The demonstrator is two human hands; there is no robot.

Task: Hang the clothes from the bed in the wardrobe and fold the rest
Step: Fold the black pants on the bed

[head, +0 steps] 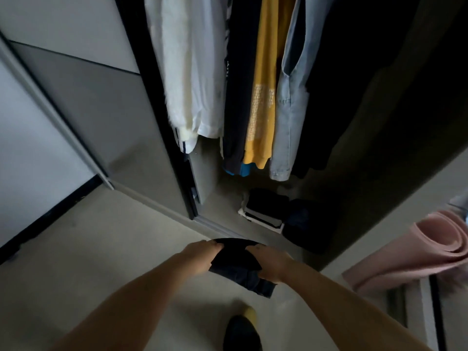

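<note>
Two hands [202,257] [272,264], one dark folded garment [238,259], five hanging garments [260,97], one rolled pink mat [430,249].

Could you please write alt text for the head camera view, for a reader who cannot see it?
Both hands, left and right, grip a folded dark garment in front of an open wardrobe. White, dark, yellow and denim clothes hang inside above folded stacks; a rolled pink mat is at right.
</note>
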